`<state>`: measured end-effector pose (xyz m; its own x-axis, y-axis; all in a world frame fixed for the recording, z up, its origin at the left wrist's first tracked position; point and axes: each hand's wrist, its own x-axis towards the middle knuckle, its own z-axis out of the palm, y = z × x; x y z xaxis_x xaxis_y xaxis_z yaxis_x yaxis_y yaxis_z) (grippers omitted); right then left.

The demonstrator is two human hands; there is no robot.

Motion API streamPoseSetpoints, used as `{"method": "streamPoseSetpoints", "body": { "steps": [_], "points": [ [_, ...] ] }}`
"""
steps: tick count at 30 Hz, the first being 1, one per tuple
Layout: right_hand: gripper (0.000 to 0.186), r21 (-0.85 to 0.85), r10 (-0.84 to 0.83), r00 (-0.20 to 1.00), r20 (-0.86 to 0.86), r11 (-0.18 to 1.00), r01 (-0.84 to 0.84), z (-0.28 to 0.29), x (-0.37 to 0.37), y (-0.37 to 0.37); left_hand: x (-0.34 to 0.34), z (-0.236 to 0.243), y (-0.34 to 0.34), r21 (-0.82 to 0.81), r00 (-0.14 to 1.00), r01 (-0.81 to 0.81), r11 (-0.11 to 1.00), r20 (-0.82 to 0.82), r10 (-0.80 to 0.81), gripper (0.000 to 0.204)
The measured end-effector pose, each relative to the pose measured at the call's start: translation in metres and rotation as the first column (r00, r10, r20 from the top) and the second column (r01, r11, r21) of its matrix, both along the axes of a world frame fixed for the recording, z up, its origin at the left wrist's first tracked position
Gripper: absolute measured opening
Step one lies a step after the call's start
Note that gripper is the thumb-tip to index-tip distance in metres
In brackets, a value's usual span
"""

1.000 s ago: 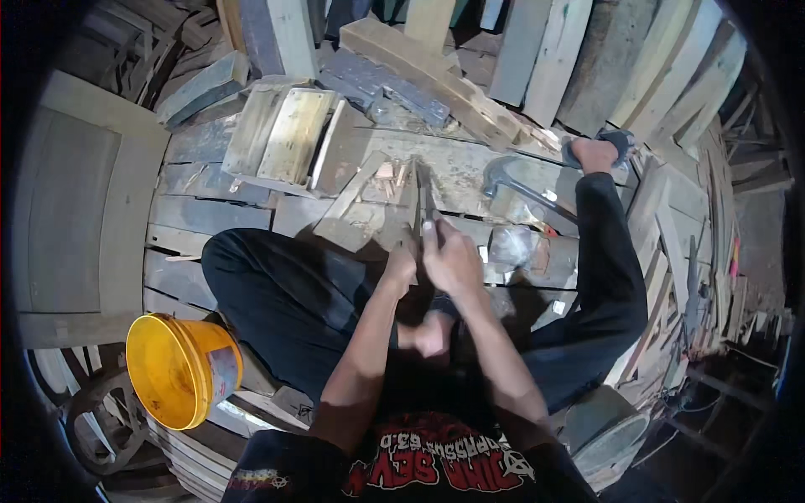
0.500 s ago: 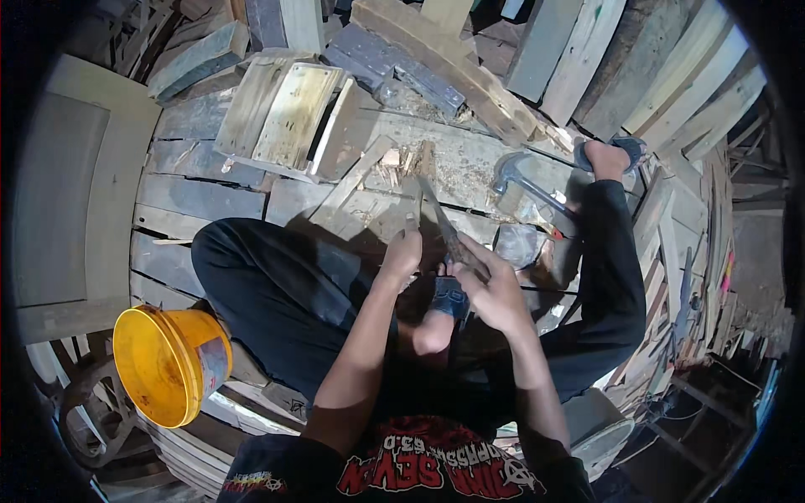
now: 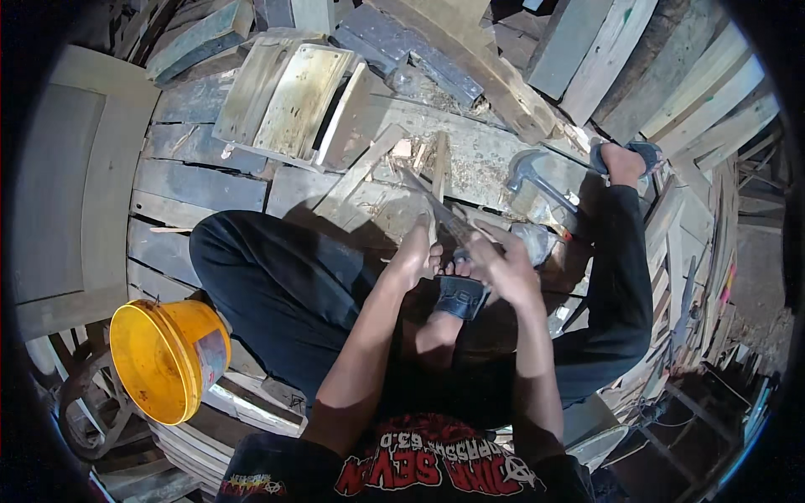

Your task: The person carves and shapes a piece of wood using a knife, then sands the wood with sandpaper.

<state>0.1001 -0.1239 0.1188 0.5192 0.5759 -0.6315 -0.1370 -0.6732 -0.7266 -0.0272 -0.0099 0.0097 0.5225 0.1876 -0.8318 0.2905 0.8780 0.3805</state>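
Note:
My left hand is closed around a narrow wooden stick, which points away from me over the plank floor. In my right hand, slightly blurred, is a long dark-bladed knife; its blade slants to the far left across the stick. The handle is mostly hidden by my fingers. Small wood chips lie around the stick's far end. Just below my hands is my sandalled foot.
A small wooden stool-like piece stands at the far left. A claw hammer and a clear plastic bag lie to the right. A yellow bucket is at the near left. Stacked boards line the back.
The knife blade has swung leftward and now crosses the stick. My right hand has shifted slightly right and nearer. The view has moved a little.

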Motion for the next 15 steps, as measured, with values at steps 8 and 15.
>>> {"method": "streamPoseSetpoints", "body": {
  "steps": [8,15],
  "points": [
    [0.053,0.244,-0.286,0.926,0.247,0.943,0.226,-0.059,0.032,-0.024,0.003,0.013,0.002,-0.126,0.991,-0.068,0.99,0.104,0.082,0.048],
    [0.054,0.209,-0.425,0.844,0.328,0.904,0.374,-0.081,0.034,-0.027,0.007,0.012,-0.002,-0.057,0.996,-0.03,0.998,0.08,0.034,0.049]
  ]
}}
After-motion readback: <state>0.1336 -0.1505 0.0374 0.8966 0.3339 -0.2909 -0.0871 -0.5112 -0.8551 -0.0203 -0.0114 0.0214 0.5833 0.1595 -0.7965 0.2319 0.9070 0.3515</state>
